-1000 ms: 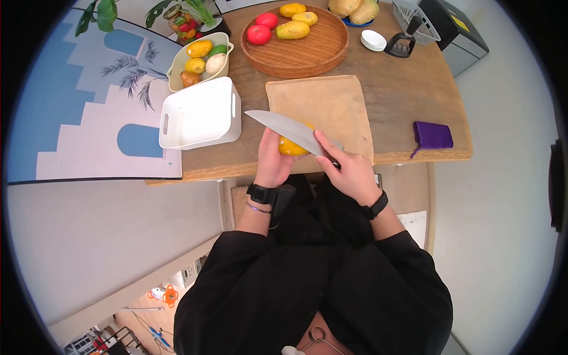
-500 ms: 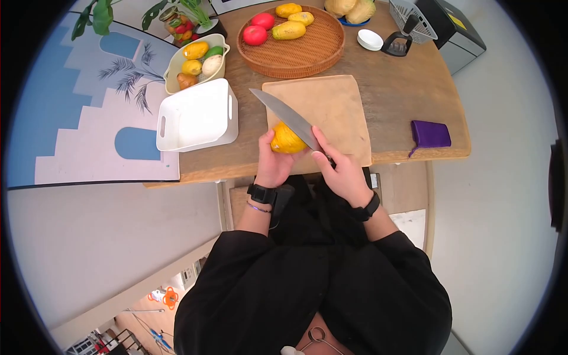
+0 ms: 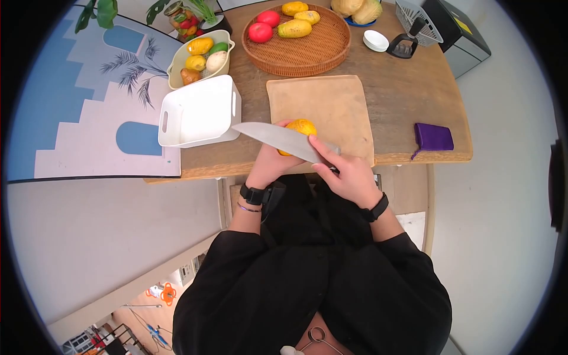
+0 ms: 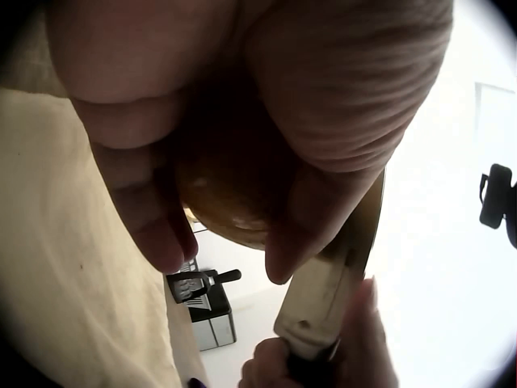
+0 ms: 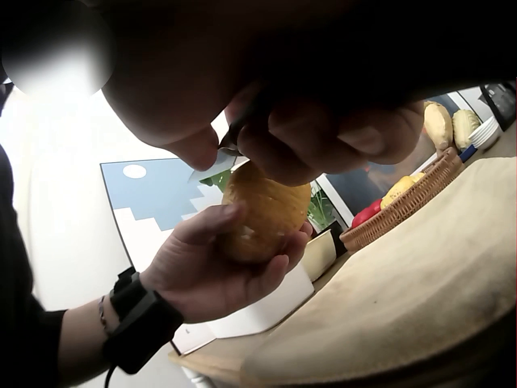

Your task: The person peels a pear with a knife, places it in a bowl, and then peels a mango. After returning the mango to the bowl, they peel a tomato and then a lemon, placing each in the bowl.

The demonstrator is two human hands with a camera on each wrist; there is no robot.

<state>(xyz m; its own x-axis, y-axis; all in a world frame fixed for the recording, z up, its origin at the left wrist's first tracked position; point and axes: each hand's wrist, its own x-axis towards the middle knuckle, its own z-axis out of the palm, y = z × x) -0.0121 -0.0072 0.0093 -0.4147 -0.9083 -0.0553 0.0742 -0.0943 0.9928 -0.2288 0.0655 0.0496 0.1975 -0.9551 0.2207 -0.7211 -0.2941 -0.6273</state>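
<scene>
In the head view my left hand [image 3: 272, 163] cups a rounded yellow fruit [image 3: 304, 126], held up near the front edge of a tan cutting mat [image 3: 340, 112]. My right hand [image 3: 352, 178] grips a large kitchen knife [image 3: 273, 135] by its dark handle. Its broad blade points left and crosses in front of the fruit. Seen from the right wrist, the fruit [image 5: 265, 217] has a ridged yellow skin and rests in the left palm with the thumb on its near side. The left wrist view shows the blade [image 4: 319, 295] beside the left thumb; most of the fruit is hidden there.
Left of the mat stands a white bin [image 3: 201, 112], with a cream basket [image 3: 173, 68] of fruit behind it. A round wicker tray [image 3: 313, 53] holds red and yellow produce at the back. A purple pouch [image 3: 435, 137] lies right, and a black-handled tool [image 3: 403, 46] stands farther back.
The fruit has turned in my left hand and moved slightly right. The knife has swung from a steep slant to a flatter one, its tip now lower and farther left, over the fruit's near side.
</scene>
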